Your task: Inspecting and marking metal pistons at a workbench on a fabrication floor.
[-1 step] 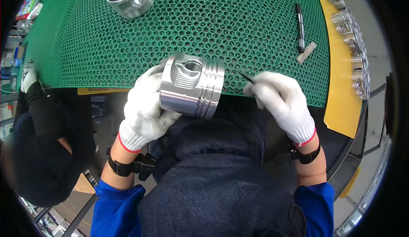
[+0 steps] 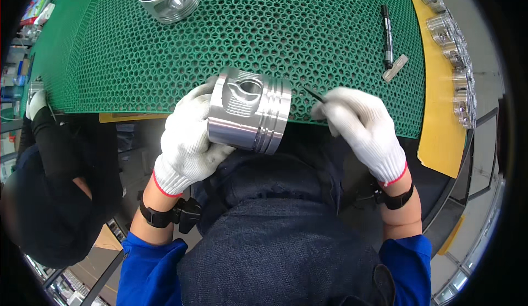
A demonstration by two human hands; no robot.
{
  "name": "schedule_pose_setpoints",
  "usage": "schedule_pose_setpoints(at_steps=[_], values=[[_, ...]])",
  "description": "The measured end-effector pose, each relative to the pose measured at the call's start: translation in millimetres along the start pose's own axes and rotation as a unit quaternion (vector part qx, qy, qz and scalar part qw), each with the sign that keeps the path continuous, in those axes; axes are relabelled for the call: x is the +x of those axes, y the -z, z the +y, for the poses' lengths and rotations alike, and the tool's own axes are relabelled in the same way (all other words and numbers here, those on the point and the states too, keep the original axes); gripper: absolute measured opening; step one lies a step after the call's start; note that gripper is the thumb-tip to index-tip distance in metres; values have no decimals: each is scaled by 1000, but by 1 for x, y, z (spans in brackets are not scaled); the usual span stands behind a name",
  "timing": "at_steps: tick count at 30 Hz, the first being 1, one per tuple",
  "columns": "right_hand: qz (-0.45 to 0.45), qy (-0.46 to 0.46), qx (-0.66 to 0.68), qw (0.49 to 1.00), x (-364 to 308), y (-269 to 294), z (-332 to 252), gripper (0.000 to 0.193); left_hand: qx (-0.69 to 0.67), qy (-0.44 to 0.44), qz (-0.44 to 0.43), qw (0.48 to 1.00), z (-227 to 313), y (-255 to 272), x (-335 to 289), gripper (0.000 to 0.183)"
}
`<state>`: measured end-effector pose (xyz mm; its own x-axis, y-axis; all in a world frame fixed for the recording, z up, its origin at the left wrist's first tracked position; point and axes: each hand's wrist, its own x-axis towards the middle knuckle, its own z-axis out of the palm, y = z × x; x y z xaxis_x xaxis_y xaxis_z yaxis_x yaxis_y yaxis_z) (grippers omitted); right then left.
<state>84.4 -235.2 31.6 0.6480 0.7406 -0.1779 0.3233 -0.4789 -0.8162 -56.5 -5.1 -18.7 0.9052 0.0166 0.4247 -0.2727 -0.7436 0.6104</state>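
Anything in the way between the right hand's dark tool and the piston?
Nothing visible: the dark tool in the right hand has its tip just apart from the grooved end of the piston, with only green mat showing in the gap. The left hand holds the opposite end.

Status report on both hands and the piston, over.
Left hand holds piston. Right hand holds thin black tool, tip apart from piston. Nothing seen between them.

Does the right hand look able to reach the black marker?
Probably yes: nothing visible blocks the right hand from the black marker, though it holds a thin dark tool.
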Motion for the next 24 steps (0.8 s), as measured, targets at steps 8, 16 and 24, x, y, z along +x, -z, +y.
schedule_pose_setpoints(at_steps=[8,16,24], values=[[-42,-51,-8,998,2,-1,-18,20,12,5,18,1000,3,0,0,42],[120,219,-202,947,12,-7,-1,12,-81,132,-32,987,8,8,32,27],[126,257,-344,894,19,-10,4,20,-162,216,54,961,13,-2,60,25]])
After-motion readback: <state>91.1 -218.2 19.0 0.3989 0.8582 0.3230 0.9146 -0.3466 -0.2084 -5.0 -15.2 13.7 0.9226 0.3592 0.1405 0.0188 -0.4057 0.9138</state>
